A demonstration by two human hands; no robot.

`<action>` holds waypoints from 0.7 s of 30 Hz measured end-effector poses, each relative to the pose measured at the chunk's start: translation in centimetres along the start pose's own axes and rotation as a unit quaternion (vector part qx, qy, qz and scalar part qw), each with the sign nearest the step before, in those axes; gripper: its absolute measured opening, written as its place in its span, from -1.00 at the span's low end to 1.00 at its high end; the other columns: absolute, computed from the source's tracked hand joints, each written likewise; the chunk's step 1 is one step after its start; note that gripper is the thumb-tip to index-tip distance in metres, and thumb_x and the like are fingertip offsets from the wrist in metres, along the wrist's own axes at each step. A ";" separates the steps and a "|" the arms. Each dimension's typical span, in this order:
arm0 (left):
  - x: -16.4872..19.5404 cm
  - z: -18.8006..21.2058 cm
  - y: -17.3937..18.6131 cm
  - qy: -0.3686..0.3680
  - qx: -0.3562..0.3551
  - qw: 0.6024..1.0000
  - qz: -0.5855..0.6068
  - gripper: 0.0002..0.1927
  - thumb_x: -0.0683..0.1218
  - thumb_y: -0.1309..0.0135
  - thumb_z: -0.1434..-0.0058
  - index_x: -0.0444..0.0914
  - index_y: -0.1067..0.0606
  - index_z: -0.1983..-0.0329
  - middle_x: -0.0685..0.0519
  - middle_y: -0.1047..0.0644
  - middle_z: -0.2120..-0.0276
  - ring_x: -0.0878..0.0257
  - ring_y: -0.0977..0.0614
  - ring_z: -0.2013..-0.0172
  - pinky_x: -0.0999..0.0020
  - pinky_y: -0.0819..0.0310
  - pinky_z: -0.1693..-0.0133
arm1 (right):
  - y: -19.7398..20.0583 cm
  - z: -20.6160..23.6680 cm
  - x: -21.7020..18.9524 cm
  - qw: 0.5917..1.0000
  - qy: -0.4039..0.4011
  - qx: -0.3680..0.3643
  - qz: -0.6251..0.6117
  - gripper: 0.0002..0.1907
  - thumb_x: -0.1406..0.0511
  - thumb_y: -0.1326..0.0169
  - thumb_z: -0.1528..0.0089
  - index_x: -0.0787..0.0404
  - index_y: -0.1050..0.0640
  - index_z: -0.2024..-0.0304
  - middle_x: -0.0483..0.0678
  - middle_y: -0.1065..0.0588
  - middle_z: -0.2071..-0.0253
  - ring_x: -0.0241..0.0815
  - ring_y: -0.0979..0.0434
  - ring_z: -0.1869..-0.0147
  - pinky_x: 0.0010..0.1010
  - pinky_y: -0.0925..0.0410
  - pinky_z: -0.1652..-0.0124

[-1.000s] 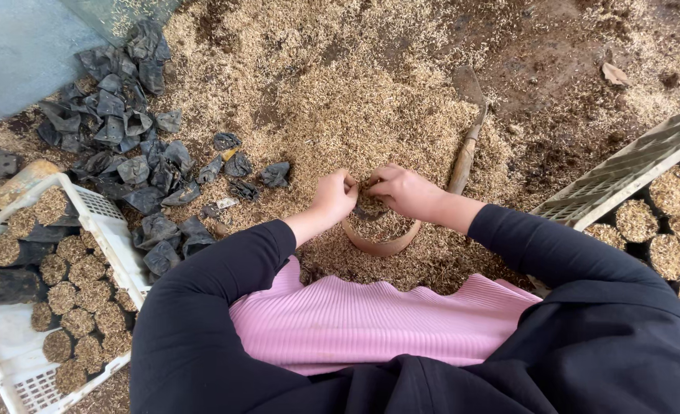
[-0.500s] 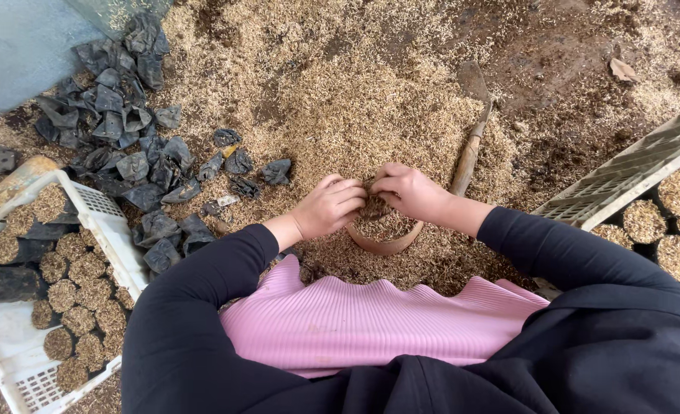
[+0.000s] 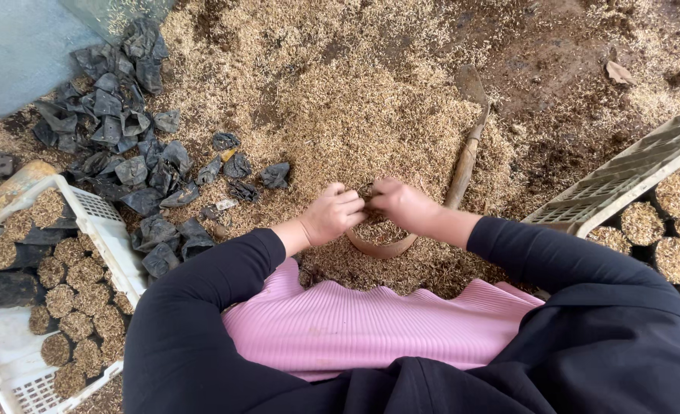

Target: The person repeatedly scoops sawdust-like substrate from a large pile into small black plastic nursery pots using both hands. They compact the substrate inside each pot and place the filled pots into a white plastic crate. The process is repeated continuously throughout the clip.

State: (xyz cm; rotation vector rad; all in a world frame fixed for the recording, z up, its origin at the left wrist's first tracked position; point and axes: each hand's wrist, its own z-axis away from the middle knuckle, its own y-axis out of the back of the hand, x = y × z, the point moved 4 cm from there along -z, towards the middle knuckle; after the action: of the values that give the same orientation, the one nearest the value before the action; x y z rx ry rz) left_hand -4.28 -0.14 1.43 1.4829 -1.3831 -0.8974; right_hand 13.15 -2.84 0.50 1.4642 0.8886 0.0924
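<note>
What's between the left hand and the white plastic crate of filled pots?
Head view: scattered empty black plastic pot bags on husk-strewn ground, between left hand and white crate.

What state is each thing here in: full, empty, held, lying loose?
Round tan ring-shaped container: filled with husk, held between both hands.
Left hand: fingers curled at its rim.
Right hand: fingers curled at its rim.
Small black plastic bags: empty, crumpled, heaped.
White plastic crate: partly loaded with husk-filled bags.
Wooden-handled tool: lying loose on husk.
</note>
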 end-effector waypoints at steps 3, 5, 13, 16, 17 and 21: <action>0.2 -0.5 -0.4 -0.011 -0.001 1.000 -0.006 -0.93 -0.13 -0.09 -0.16 -0.14 -0.59 0.33 0.16 -0.47 0.29 0.27 -0.48 0.16 0.31 -0.28 0.06 | -1.2 0.3 -0.9 0.995 0.049 -0.020 0.090 -0.93 0.43 -0.22 -0.10 0.32 -0.64 0.36 0.00 -0.53 0.21 -0.06 -0.54 0.05 -0.35 -0.53 0.11; 0.3 -0.8 -0.3 -0.002 0.011 1.000 0.005 -0.93 -0.12 -0.08 -0.14 -0.14 -0.58 0.36 0.15 -0.46 0.31 0.25 -0.47 0.18 0.30 -0.29 0.09 | -1.3 0.0 -0.5 0.992 0.045 -0.045 0.113 -0.92 0.40 -0.24 -0.08 0.31 -0.63 0.39 0.00 -0.53 0.22 -0.07 -0.54 0.05 -0.34 -0.53 0.11; 1.0 -0.9 0.4 0.037 0.003 0.999 -0.014 -0.94 -0.15 -0.06 -0.14 -0.16 -0.55 0.37 0.12 -0.43 0.31 0.25 -0.45 0.19 0.32 -0.28 0.14 | 0.6 -0.5 1.8 0.994 -0.036 -0.066 -0.081 -0.89 0.36 -0.22 -0.19 0.21 -0.68 0.23 -0.03 -0.58 0.10 -0.13 -0.64 0.13 -0.42 -0.56 0.12; 1.1 -1.0 1.3 0.036 0.013 0.999 -0.008 -0.89 -0.18 -0.06 -0.12 -0.16 -0.58 0.31 0.14 -0.45 0.29 0.25 -0.46 0.16 0.32 -0.29 0.09 | -0.1 0.2 1.0 0.997 0.025 -0.070 0.006 -0.87 0.42 -0.18 -0.19 0.23 -0.67 0.21 -0.01 -0.57 0.12 -0.13 -0.63 0.06 -0.44 -0.58 0.06; 1.2 -1.1 1.6 0.035 0.020 0.999 -0.005 -0.86 -0.19 -0.06 -0.11 -0.16 -0.58 0.29 0.15 -0.45 0.28 0.25 -0.46 0.15 0.32 -0.30 0.07 | 0.4 0.1 1.5 0.998 0.038 -0.043 -0.038 -0.85 0.43 -0.15 -0.21 0.22 -0.67 0.18 -0.01 -0.59 0.09 -0.13 -0.63 0.03 -0.43 -0.58 0.04; 0.1 -1.4 2.3 0.092 0.056 0.989 0.101 -0.81 0.01 -0.14 -0.22 -0.20 -0.56 0.40 0.08 -0.46 0.33 0.20 -0.46 0.21 0.23 -0.25 0.12 | 3.1 -0.8 7.7 0.977 -0.140 -0.013 -0.159 -0.76 0.41 -0.03 -0.28 0.15 -0.67 0.10 -0.05 -0.62 0.03 -0.21 -0.65 0.06 -0.42 -0.59 0.08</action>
State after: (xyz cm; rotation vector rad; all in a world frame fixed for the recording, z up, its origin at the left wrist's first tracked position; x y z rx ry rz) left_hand -3.80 0.00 4.10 1.4395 -1.4348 -0.5499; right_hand 19.39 2.66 -0.22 1.2560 0.8747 -0.3321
